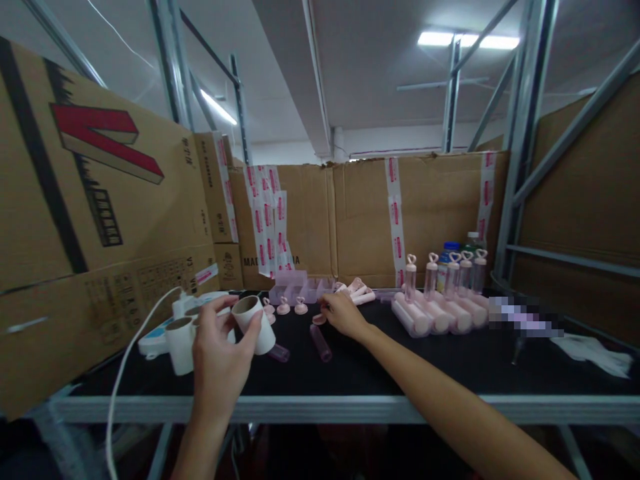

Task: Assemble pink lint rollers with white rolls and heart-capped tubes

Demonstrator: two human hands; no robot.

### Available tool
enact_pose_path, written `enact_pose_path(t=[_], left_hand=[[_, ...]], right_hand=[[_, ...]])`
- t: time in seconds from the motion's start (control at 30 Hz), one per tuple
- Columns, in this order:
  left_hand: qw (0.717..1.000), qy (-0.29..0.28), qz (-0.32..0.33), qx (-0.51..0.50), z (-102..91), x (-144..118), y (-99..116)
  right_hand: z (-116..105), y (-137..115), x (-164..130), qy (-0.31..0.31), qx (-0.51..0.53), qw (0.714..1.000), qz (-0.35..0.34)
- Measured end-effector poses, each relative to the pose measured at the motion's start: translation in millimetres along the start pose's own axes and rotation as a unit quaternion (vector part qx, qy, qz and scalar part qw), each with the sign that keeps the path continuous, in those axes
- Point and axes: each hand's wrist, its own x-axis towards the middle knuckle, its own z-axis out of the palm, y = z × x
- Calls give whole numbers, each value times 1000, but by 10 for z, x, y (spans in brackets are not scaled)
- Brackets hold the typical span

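White paper roll [254, 323] sits tilted in the left hand [220, 363], gripped between thumb and fingers above the front of the black worktop [410, 367]. Right hand [343, 313] reaches farther back, fingertips closed on a small pink cap [319, 319] lying on the worktop. Clear pink tube [321, 343] lies just beside that hand. More white rolls [180, 343] stand left of the left hand. Pink cylinders [435, 315] lie in a row to the right, with upright tubes [445, 275] behind. Cardboard boxes [90, 220] surround the worktop.
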Motion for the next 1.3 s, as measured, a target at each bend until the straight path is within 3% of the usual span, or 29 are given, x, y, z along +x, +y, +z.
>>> enact_pose_path(t=[0.23, 0.37, 0.57, 0.73, 0.87, 1.0, 1.3], left_hand=[[979, -49, -111, -162, 172, -55, -32], [973, -58, -117, -192, 215, -89, -22], [979, -74, -87, -166, 213, -116, -12], [986, -128, -38, -96, 245, -167, -94], [987, -158, 24, -5, 314, -247, -133], [980, -162, 99, 52, 377, -319, -146], [968, -153, 162, 114, 333, -312, -169]], right_hand=[[-116, 7, -56, -8, 15, 999, -36], [-126, -8, -108, -32, 51, 996, -59], [-191, -84, -36, 23, 186, 981, -45], [-346, -272, 36, 73, 357, 931, -37], [-403, -431, -4, 50, 453, 889, -38], [-408, -568, -86, 4, 496, 867, -46], [-492, -655, -147, -33, 472, 874, -115]])
